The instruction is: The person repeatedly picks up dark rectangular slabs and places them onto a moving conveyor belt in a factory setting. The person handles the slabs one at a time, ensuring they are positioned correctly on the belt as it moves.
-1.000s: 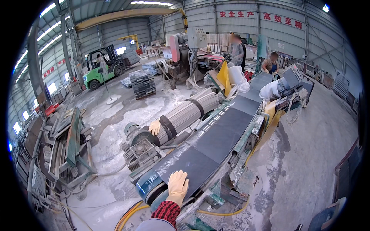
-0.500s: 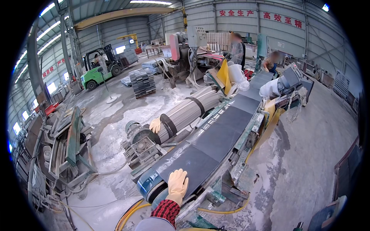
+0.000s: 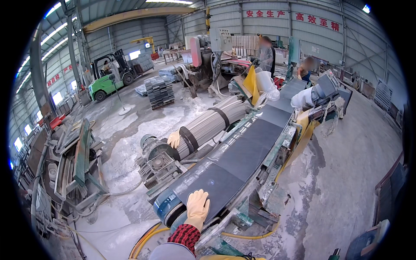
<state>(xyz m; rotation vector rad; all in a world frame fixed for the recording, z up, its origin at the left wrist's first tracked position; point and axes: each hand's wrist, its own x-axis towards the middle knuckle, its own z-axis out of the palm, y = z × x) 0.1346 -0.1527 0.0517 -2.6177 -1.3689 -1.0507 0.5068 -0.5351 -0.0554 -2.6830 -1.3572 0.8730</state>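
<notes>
A: Why is our left hand (image 3: pixel 198 207), in its cream rubber glove below a red-and-black checked sleeve, laid so flat?

B: Probably because the dark grey, flat, rectangular slab (image 3: pixel 212 180) under it offers a broad face and little to wrap around. We see the palm turned down and the fingers stretched out, clamped on nothing. Our right hand is out of view, so we cannot tell its state.

A: And why the row?

B: We see slabs lying end to end along the long conveyor with a rounded blue near end (image 3: pixel 166 208); we judge that its narrow bed suits a single line.

A: Where does our slab sit against the grip?

B: Our hand lies over its near end, apparently touching. Most of it stretches past our fingertips, toward the next dark grey slab (image 3: pixel 247 147).

A: That loose cream glove (image 3: pixel 173 139)?

B: It looks empty to us, resting against the pale grey bundle of long strips bound with black bands (image 3: pixel 208 125), well apart from our hand.
</notes>
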